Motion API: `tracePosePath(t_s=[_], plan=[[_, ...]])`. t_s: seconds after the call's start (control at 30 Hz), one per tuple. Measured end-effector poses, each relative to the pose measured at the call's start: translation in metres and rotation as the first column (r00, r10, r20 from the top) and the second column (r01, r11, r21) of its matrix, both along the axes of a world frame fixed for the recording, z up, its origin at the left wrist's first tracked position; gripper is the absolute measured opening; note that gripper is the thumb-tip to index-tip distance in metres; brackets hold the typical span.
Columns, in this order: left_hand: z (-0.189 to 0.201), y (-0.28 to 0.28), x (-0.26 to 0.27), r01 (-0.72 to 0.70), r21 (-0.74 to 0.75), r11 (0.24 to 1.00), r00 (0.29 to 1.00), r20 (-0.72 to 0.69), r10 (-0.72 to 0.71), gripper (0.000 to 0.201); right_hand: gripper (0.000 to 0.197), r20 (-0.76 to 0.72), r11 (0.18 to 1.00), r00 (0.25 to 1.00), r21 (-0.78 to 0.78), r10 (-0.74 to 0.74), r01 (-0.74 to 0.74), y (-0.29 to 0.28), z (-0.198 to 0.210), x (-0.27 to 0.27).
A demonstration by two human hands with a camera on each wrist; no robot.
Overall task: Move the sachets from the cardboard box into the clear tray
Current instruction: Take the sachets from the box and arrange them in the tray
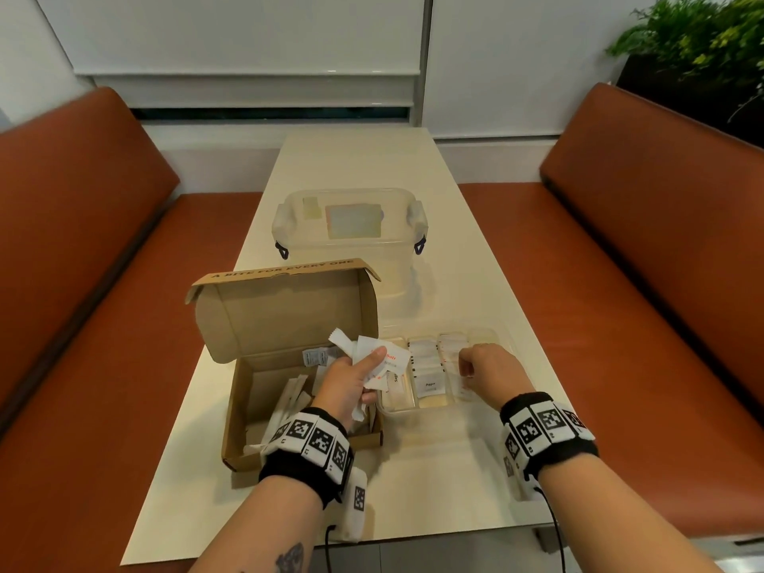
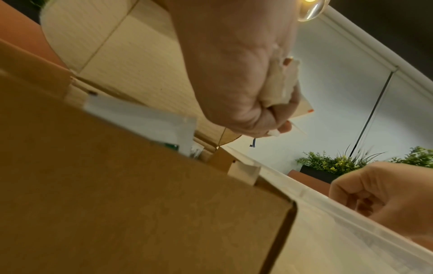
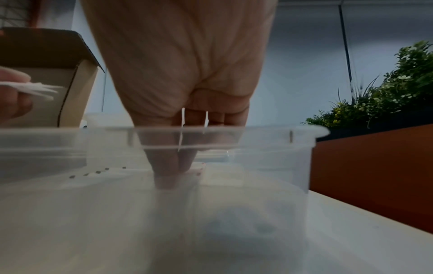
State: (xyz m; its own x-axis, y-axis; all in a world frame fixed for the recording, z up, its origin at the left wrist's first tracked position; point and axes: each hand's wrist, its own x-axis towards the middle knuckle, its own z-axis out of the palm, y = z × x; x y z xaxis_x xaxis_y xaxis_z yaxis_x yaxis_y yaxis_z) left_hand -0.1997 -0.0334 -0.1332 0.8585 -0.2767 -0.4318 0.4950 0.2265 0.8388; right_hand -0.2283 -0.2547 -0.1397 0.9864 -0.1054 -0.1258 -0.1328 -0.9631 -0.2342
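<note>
The open cardboard box (image 1: 237, 407) sits at the table's near left, with stick sachets (image 1: 289, 397) lying inside. My left hand (image 1: 364, 376) hovers over its right side and grips a bunch of white sachets (image 1: 386, 357); the left wrist view shows the same bunch (image 2: 281, 83) crumpled in the palm. Just right of the box is the clear tray (image 1: 395, 411), with rows of sachets (image 1: 430, 386) standing in its compartments. My right hand (image 1: 467, 368) reaches down into the tray's right part. Its fingertips (image 3: 164, 178) point downward, with thin white sachet edges (image 3: 182, 118) pinched between them.
A lidded clear storage container (image 1: 351, 225) stands behind the box and tray. Orange bench seats (image 1: 103, 324) flank the narrow table on both sides. A potted plant (image 1: 703, 39) is at the back right. The box's raised lid (image 1: 285, 316) stands behind my left hand.
</note>
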Motion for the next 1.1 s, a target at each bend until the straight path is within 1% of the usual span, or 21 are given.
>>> tracePosePath(t_s=[0.37,0.53,0.63,0.77,0.93,1.03,1.1], plan=[[0.001,0.003,0.000,-0.007,0.017,1.000,1.000,-0.006,0.007,0.019,0.014,0.023,0.985,0.996,-0.151,0.085,-0.081,0.001,-0.008,-0.002],[0.001,0.004,0.001,-0.010,0.020,1.000,1.000,-0.010,0.010,0.023,0.010,0.009,0.995,0.998,-0.070,0.067,-0.067,0.001,-0.011,0.001],[0.001,0.005,0.002,0.004,0.036,0.999,1.000,0.002,-0.004,0.020,0.017,-0.006,0.999,0.999,-0.012,0.035,-0.035,0.000,-0.013,0.000],[-0.001,0.007,0.004,0.012,0.066,0.998,1.000,0.020,-0.014,0.018,0.017,0.026,0.999,0.999,0.039,0.025,-0.026,-0.003,-0.010,0.003],[-0.004,0.006,0.006,0.027,0.094,0.995,0.999,0.015,-0.029,0.021,0.019,0.041,0.998,0.998,0.027,0.055,-0.056,-0.001,-0.011,0.005],[-0.007,0.007,0.007,0.024,0.087,0.996,1.000,-0.002,-0.024,0.021,0.018,0.067,0.998,0.997,0.035,0.047,-0.050,0.001,-0.015,0.003],[-0.009,0.009,0.008,0.024,0.078,0.997,1.000,-0.008,-0.023,0.019,0.014,0.094,0.999,0.995,-0.022,0.040,-0.038,0.001,-0.016,0.002]])
